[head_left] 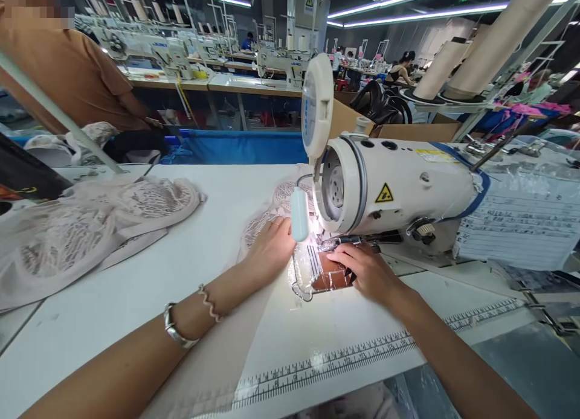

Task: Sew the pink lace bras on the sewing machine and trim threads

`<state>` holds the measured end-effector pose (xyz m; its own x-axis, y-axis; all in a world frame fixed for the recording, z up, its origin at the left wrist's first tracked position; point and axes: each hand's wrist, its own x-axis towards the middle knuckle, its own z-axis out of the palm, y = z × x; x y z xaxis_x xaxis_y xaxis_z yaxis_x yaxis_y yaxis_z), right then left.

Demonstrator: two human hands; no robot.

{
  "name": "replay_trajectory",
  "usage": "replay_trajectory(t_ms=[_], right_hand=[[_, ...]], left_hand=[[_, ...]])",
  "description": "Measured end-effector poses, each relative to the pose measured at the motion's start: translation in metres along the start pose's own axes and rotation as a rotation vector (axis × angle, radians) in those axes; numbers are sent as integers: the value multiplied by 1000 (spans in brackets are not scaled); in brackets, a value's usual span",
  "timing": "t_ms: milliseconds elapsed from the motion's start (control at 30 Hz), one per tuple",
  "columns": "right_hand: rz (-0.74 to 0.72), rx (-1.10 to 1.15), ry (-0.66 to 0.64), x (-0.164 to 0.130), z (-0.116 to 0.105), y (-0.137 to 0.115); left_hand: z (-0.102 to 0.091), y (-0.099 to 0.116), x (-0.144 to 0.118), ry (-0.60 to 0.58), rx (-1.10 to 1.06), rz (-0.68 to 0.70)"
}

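My left hand (272, 250) lies on a pale lace garment (256, 229) beside the sewing machine's needle area. Its fingers are bent and close together on the cloth, and their tips are partly hidden behind a small light-blue lamp (299, 215). From under that hand, sheer pale fabric (240, 322) runs down toward the table's front edge. My right hand (369, 271) is at the right of the presser foot, over a brown plate (330, 273) with clear tape. Its index finger points left while the others curl around something dark, too hidden to name. The white sewing machine (403, 180) stands above both hands.
Another lace bra (104, 226) lies at the table's left. A ruler strip (339, 361) follows the front edge. Handwritten paper (521, 214) hangs at the machine's right, below thread cones (441, 69). A person in a brown shirt (67, 75) sits at the far left, beyond a blue cloth bin (244, 146).
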<state>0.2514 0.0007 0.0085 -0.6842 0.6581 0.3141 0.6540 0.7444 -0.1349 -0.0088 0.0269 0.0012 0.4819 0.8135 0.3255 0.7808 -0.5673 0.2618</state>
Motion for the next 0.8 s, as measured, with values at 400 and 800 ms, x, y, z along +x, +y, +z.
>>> replay_trajectory(t_ms=[400,800], right_hand=[[-37,86,7,-36,-38,-25],[-142,38,222,-51,-24,-43]], left_hand=[[-126,-111,-116,175,425,-708],[-192,-107,-146,469,549,-803]])
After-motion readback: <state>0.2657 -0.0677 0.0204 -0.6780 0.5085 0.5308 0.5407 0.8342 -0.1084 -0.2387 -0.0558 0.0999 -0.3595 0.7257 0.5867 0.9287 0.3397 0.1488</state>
